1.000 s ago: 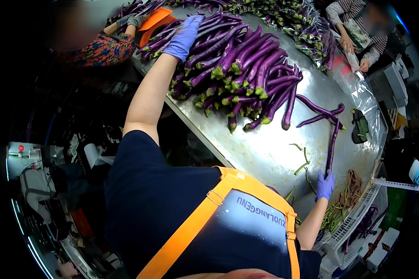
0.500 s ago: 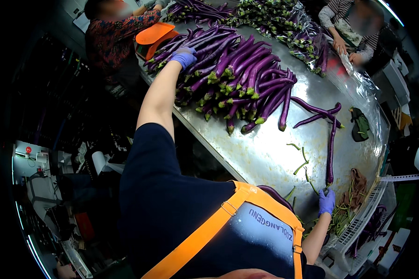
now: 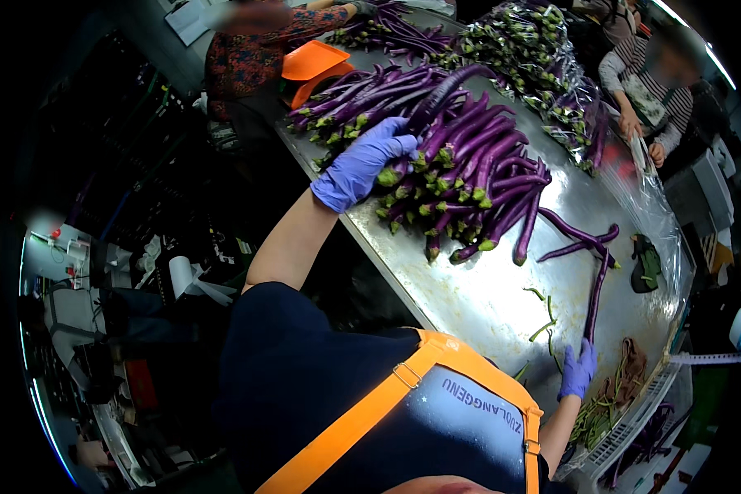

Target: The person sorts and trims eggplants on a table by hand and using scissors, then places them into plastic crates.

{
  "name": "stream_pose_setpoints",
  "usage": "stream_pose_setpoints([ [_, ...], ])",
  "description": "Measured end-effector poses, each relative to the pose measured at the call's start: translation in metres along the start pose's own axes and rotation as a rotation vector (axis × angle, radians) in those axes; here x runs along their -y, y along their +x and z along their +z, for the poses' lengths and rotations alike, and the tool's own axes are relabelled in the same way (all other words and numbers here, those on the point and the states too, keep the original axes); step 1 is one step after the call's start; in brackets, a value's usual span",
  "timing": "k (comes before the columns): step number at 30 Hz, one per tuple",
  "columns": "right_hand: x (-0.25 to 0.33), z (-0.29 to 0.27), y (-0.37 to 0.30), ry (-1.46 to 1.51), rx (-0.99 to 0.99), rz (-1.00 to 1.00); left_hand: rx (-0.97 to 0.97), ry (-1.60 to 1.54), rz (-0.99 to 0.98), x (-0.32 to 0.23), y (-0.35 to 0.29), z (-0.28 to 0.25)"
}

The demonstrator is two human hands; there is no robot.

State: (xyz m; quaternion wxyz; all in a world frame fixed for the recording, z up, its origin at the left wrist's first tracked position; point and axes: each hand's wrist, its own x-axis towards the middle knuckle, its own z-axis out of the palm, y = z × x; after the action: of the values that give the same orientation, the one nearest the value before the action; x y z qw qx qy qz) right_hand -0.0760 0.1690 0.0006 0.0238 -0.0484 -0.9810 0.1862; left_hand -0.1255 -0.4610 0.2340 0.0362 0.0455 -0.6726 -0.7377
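I extend the left hand (image 3: 366, 165) forward, fingers clamped on a curved eggplant (image 3: 437, 95) at the heap (image 3: 490, 169); the low right hand (image 3: 579, 372) pinches a straight eggplant (image 3: 598, 298) on the metal surface (image 3: 445, 284). A striped co-worker (image 3: 677, 105) sits across.

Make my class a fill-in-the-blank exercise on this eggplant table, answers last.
1. Of the person's left hand and right hand, the ____ one is at the eggplant heap.
2. The scoop-shaped tray beside the heap is coloured ____.
3. The heap's stem ends are coloured ____.
4. A lone eggplant reaches down to the person's ____ hand.

Missing words: left; orange; green; right.
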Motion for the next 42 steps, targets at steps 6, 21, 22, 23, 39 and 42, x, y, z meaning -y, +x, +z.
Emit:
stream_pose_setpoints([
  [6, 0.109, -0.025, -0.016, 0.594, 0.175, 0.006, 0.194, -0.077, -0.184, 0.033, 0.008, 0.116],
  [21, -0.042, -0.143, -0.04, 1.166, -0.447, 0.477, 0.976, 0.241, -0.554, 0.204, -0.071, 0.32],
  [22, -0.137, -0.162, -0.044, 1.026, -0.471, 0.339, 0.948, 0.276, -0.578, 0.197, -0.068, 0.329],
  [23, -0.213, -0.207, -0.049, 0.657, -0.376, 0.681, 0.966, 0.277, -0.58, 0.193, -0.065, 0.333],
  [39, -0.021, 0.009, 0.125, 0.007, 0.219, 0.081, 0.565, 0.283, -0.519, 0.251, -0.01, 0.288],
  [42, 0.011, 0.02, 0.158, 0.133, 0.264, 0.122, 0.549, 0.4, -0.506, 0.266, -0.017, 0.285],
])
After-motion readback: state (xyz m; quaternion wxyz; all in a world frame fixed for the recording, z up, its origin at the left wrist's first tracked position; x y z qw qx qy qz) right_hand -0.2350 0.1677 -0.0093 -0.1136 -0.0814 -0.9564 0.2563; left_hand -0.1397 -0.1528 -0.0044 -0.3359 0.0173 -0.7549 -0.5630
